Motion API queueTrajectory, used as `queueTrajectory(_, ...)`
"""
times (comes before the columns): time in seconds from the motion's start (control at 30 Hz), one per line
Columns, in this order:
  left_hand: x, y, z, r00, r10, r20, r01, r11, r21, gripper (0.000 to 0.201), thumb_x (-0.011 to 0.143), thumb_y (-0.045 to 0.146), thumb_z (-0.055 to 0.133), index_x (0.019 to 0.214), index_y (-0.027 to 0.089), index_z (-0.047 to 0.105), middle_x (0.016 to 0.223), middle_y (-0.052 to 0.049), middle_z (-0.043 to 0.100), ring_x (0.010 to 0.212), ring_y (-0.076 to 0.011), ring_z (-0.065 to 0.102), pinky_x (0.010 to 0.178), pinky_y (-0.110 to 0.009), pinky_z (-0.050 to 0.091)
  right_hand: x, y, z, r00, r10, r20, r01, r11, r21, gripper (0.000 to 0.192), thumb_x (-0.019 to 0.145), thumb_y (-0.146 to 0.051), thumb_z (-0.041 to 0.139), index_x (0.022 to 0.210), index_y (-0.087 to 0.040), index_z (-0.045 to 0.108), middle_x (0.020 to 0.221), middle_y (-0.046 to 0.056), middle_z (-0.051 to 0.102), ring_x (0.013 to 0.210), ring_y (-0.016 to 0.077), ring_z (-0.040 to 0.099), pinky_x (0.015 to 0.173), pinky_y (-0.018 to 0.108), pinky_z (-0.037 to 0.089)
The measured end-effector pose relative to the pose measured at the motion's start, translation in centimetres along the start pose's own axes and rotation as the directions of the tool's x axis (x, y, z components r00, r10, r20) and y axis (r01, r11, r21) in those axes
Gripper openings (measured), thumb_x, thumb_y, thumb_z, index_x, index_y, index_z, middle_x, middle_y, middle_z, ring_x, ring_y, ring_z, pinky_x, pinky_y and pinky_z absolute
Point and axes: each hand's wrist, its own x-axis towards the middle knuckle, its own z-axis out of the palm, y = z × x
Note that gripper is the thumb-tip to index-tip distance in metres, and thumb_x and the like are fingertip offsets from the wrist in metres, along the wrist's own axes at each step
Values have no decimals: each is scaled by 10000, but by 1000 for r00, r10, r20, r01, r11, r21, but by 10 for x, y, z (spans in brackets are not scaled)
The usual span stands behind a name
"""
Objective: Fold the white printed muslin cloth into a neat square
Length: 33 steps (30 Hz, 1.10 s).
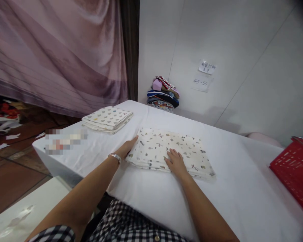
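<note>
Both hands lie flat and open, the left hand (127,147) at the edge of the folded cloth (170,153) on the desk (242,188), the right hand (176,162) on top; press softly, keeping edges lined up.

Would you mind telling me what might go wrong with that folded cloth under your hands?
1. The left hand sits at the left edge of the folded cloth while the right hand presses flat on top; sliding either could shift the layers and spoil the fold.
2. The cloth lies near the front edge of the table, so a pull toward the body might drag it off.
</note>
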Motion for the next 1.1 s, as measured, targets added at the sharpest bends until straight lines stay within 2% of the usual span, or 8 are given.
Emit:
queueTrajectory(0.13,10,-5,-3,1000,4,-5,-3,993,118,607,595,609,717,924,104,651,911,-146,716,773,-265,677,616,-318,529,1,-4,-9,1000,29,-2,-29,999,16,508,925,-383,367,1387,-178,425,1519,83,282,1420,211,182,1143,432,89)
queueTrajectory(0.27,10,-6,-6,999,-10,44,7,998,68,541,568,568,755,851,116,660,893,-132,722,779,-262,682,600,-305,538,-1,-6,-11,998,29,53,-28,999,-26,534,933,-405,342,1415,-177,380,1535,86,235,1430,226,135,1138,459,71)
queueTrajectory(0.47,-8,5,-9,942,-135,306,210,950,-229,400,687,498,689,869,142,688,896,-127,729,868,-278,687,706,-342,580,-3,-4,-3,996,23,89,-17,998,-60,536,944,-424,303,1418,-184,376,1542,67,217,1430,228,137,1139,453,80)
queueTrajectory(0.57,-12,7,-7,917,-136,374,244,935,-258,346,733,486,620,814,155,681,824,-120,729,842,-279,692,704,-356,586,-1,-4,-2,996,27,81,-22,997,-68,528,941,-419,314,1413,-193,384,1540,72,224,1428,230,142,1138,451,76)
queueTrajectory(0.73,-7,0,-5,942,-130,310,191,966,-174,311,714,477,580,732,176,657,741,-103,716,772,-271,692,655,-348,578,0,-4,-1,996,34,83,-30,998,-48,528,940,-420,327,1415,-196,380,1541,67,225,1429,227,135,1140,456,64)
queueTrajectory(0.87,2,-4,-9,998,8,59,-15,993,120,249,644,418,618,698,175,634,809,-121,714,835,-309,675,699,-377,553,-1,-5,-5,995,19,101,-20,1000,9,534,933,-422,349,1415,-194,382,1542,68,221,1431,225,124,1143,461,52)
queueTrajectory(0.97,12,-4,-14,976,214,-51,-162,855,492,229,614,412,631,635,185,605,885,-138,706,925,-347,645,789,-400,513,-1,-1,-17,983,5,186,-25,994,105,560,921,-458,370,1420,-202,379,1548,60,200,1434,205,119,1150,422,62)
queueTrajectory(1.1,19,-6,-18,972,231,-46,-164,805,571,260,615,443,620,669,188,622,970,-148,697,1003,-362,613,833,-398,486,1,23,-36,983,112,143,-130,984,124,591,927,-488,338,1446,-205,332,1549,57,201,1433,189,123,1150,399,82)
